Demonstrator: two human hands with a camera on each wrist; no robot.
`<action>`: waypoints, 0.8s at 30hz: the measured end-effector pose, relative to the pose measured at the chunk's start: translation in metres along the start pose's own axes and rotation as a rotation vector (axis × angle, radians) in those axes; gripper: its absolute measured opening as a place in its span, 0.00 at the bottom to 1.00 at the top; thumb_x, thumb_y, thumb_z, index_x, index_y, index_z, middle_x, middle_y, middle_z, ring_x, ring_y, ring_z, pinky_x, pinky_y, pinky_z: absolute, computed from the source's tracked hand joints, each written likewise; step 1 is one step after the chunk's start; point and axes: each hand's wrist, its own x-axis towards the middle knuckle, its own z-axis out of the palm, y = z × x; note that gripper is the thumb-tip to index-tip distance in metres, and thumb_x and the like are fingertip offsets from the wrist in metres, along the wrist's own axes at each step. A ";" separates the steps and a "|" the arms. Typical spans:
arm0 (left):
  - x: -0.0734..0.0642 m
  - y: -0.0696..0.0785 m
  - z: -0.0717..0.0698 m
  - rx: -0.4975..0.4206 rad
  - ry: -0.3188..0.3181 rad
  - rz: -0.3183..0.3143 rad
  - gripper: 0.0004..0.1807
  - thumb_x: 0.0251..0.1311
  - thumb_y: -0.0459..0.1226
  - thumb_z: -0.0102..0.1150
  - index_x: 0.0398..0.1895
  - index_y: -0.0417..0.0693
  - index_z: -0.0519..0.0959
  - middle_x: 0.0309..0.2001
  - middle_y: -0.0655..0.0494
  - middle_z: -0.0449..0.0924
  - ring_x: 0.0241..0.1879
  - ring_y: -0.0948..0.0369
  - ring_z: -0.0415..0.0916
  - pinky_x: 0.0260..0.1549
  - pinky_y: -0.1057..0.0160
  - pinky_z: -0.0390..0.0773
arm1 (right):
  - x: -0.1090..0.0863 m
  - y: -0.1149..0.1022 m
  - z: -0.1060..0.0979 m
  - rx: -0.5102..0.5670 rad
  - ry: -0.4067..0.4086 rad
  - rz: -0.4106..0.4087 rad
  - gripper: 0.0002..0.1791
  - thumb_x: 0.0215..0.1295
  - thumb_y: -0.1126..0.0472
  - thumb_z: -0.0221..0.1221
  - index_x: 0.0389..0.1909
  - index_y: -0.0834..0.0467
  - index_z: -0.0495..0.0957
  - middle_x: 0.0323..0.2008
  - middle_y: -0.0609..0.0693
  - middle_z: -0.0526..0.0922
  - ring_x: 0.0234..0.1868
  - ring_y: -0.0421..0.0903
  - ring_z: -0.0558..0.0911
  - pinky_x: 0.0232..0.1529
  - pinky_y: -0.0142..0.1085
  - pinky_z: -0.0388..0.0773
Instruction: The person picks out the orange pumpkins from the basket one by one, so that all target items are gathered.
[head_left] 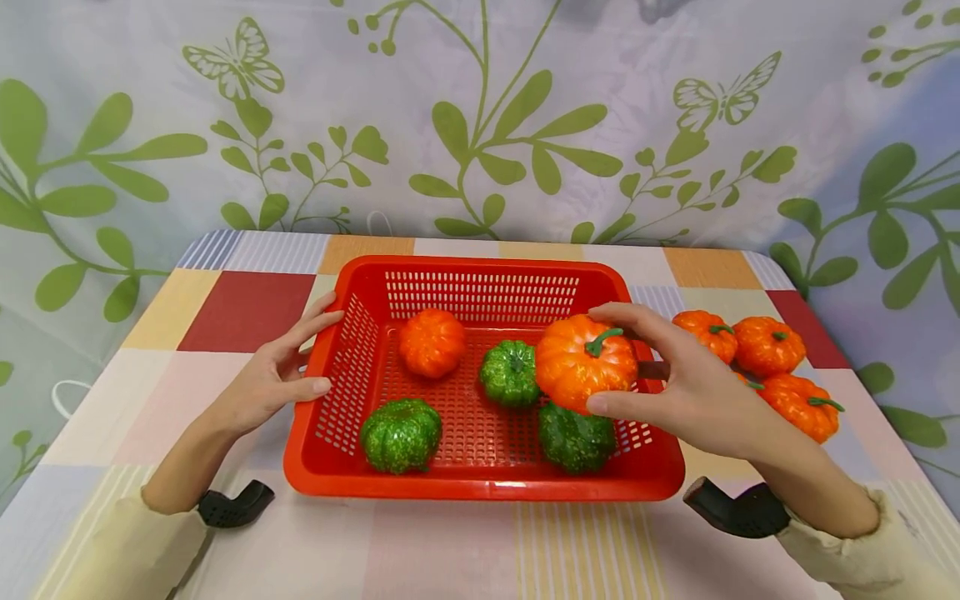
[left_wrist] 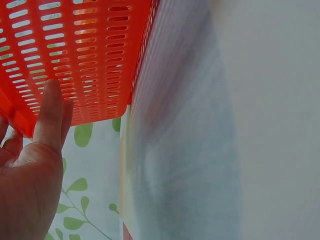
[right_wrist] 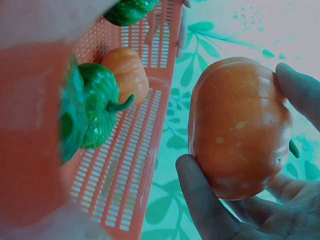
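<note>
My right hand (head_left: pixel 701 383) grips an orange toy pumpkin (head_left: pixel 581 358) by its sides, thumb near and fingers far, over the right part of a red plastic basket (head_left: pixel 480 487). The right wrist view shows this pumpkin (right_wrist: pixel 240 130) between thumb and fingers, raised outside the basket wall in that view. My left hand (head_left: pixel 262 383) rests at the basket's left rim with fingers fairly straight, some against the slotted outer wall (left_wrist: pixel 90 60). Inside the basket lie another orange pumpkin (head_left: pixel 432 343) and three green ones, at front left (head_left: pixel 401 435), middle (head_left: pixel 510 373) and front right (head_left: pixel 576 437).
Several more orange pumpkins (head_left: pixel 768 346) sit on the table right of the basket, partly behind my right forearm. A patchwork-patterned cloth (head_left: pixel 442 550) covers the table. Behind it hangs a curtain (head_left: pixel 315 100) with leaves and butterflies. Black wrist devices (head_left: pixel 738 508) show at both cuffs.
</note>
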 end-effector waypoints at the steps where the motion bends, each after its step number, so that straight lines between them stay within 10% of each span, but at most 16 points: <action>1: 0.000 0.000 0.000 0.003 0.000 0.002 0.40 0.60 0.24 0.54 0.77 0.43 0.54 0.79 0.57 0.35 0.66 0.50 0.58 0.44 0.55 0.82 | -0.003 0.001 -0.002 -0.007 0.007 0.001 0.38 0.58 0.60 0.71 0.68 0.47 0.66 0.57 0.47 0.74 0.48 0.47 0.79 0.45 0.38 0.82; 24: 0.000 0.003 0.002 0.041 0.033 -0.014 0.40 0.59 0.24 0.56 0.76 0.43 0.56 0.79 0.58 0.37 0.64 0.50 0.61 0.43 0.57 0.83 | -0.082 0.056 -0.048 -0.109 0.153 -0.115 0.45 0.40 0.84 0.70 0.65 0.64 0.69 0.57 0.54 0.73 0.45 0.42 0.77 0.41 0.25 0.79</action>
